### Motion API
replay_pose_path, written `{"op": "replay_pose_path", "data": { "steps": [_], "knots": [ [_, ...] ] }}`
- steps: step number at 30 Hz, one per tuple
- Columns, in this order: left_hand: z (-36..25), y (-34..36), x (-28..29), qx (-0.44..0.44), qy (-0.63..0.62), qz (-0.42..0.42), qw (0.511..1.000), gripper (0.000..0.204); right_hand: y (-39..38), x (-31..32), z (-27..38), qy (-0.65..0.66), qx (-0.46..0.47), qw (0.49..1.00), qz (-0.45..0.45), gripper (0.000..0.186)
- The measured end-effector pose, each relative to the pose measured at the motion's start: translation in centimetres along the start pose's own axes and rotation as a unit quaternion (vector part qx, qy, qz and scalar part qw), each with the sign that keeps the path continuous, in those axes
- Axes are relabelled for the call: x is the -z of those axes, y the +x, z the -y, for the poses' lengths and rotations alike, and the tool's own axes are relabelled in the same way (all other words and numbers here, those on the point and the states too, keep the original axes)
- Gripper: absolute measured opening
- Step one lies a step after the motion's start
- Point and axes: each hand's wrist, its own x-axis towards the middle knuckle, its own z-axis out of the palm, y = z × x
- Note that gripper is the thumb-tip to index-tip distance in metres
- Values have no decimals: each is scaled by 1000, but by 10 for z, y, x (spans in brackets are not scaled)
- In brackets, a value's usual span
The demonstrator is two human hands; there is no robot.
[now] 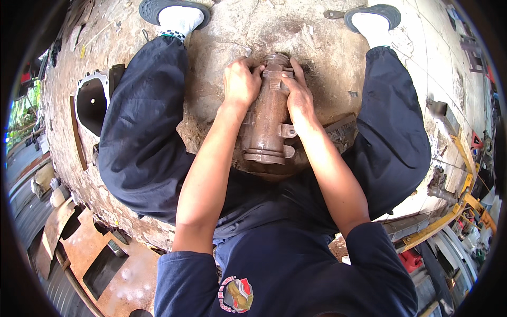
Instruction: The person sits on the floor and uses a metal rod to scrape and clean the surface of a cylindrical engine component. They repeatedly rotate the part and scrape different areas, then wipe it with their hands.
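A heavy, brown, greasy metal cylinder housing lies lengthwise between my legs, its wider ringed end toward me. Its narrower far end has ridges and a notched collar, and a lug with a hole juts from its right side. Curled around the left of the far end is my left hand, its fingertips pressed against the metal. On the opposite side my right hand grips the housing, with the thumb over the top and the fingers along the side. The undersides of both grips are hidden.
Stained concrete floor surrounds the housing. A hollow metal casing stands beside my left leg. To the right are a yellow metal frame and assorted parts. A rusty sheet with cut-outs lies at lower left.
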Motion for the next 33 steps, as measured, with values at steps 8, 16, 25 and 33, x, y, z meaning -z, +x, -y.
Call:
{"op": "replay_pose_path", "data": {
  "steps": [8,16,25,33],
  "knots": [
    [1,-27,14,-77,14,54,995,20,9,8,-6,29,8,999,16,74],
    [7,-38,34,-104,-37,129,985,23,-5,-1,18,40,-31,999,-11,76],
    [2,-21,20,-84,30,117,989,29,-6,-1,15,44,-11,999,8,82],
    [1,5,15,-61,38,137,988,25,0,-7,11,46,-34,998,8,76]
  ]
}}
